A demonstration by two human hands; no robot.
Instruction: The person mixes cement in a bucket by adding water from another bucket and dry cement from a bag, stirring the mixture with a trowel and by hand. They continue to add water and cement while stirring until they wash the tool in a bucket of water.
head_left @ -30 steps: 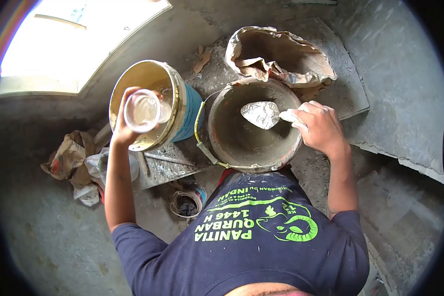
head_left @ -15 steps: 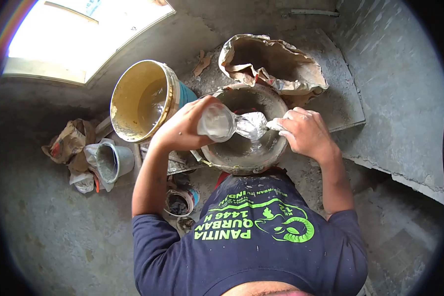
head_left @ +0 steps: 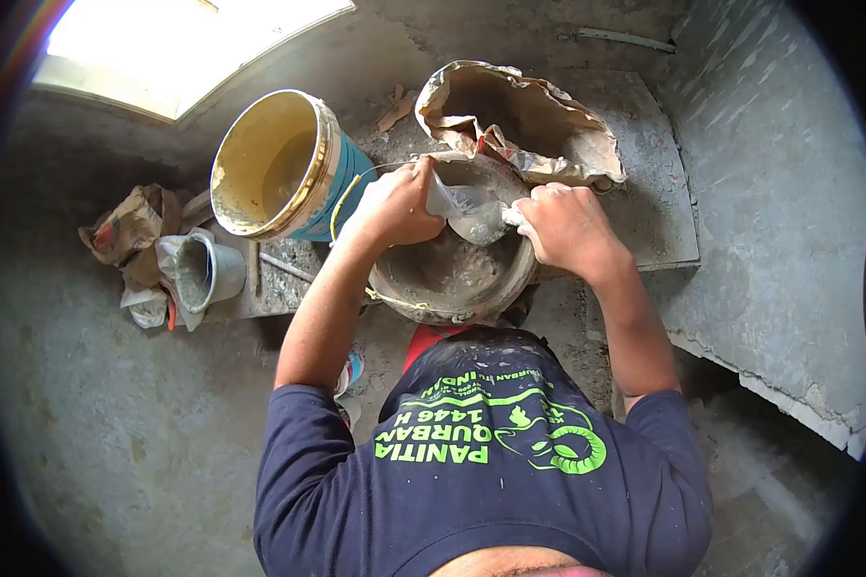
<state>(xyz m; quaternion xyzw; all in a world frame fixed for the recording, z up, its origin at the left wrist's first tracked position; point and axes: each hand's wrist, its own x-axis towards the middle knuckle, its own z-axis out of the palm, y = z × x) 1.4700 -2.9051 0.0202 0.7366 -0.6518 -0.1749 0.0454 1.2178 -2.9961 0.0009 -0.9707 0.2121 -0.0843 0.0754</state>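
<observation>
My left hand [head_left: 399, 204] is wrapped round a clear plastic cup [head_left: 443, 199] over the left side of a mortar-stained bucket [head_left: 416, 310]. My right hand [head_left: 563, 226] is closed on the handle of a trowel [head_left: 481, 223], whose grey-smeared blade lies beside the cup, above the bucket's opening. Wet grey material [head_left: 452, 264] shows inside the bucket. The cup is partly hidden behind my left fingers, so what it holds cannot be made out.
A yellow-lined blue bucket [head_left: 332, 163] of cloudy water stands left of the mixing bucket. An open paper sack [head_left: 601, 144] lies behind it. Farther left are a small grey pail [head_left: 225, 269] and crumpled bags [head_left: 135, 231]. A concrete ledge [head_left: 669, 216] extends right.
Both hands have shifted slightly up and left in the view. The cup has turned and is more hidden by my left hand; the trowel blade is now lower relative to the cup.
</observation>
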